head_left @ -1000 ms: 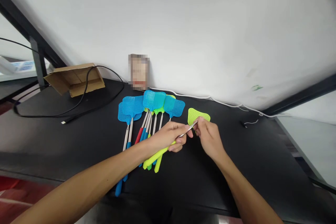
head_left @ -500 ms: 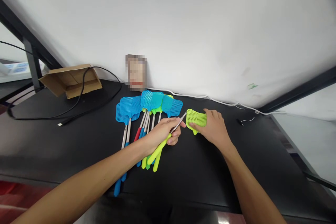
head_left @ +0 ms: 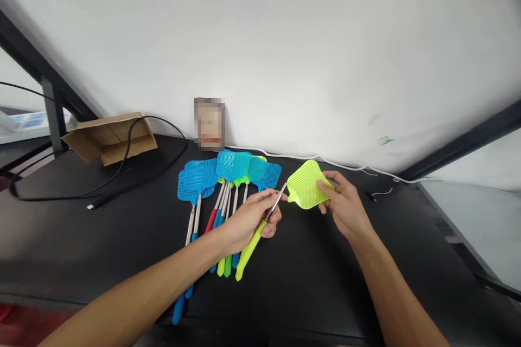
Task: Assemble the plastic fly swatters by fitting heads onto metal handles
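Note:
My left hand (head_left: 260, 214) is closed around a fly swatter handle (head_left: 251, 246), a metal rod with a yellow-green grip, its bare rod end pointing up and to the right. Pinched by its edge in my right hand (head_left: 344, 198) is a yellow-green fly swatter head (head_left: 308, 184), a perforated paddle tilted with its neck toward the rod end. Neck and rod end are very close; whether they touch I cannot tell. Several fly swatters with blue heads (head_left: 201, 174) and green ones lie side by side left of and behind my left hand, their grips partly hidden by it.
An open cardboard box (head_left: 109, 138) lies at the back left, with a black cable (head_left: 134, 195) looping past it. A pixelated object (head_left: 209, 124) leans on the wall. A white cord (head_left: 285, 155) runs along the back edge of the black table (head_left: 325, 293).
My right hand has lifted the yellow-green head off the table and turned its neck toward the rod. The handle in my left hand has swung a little more upright.

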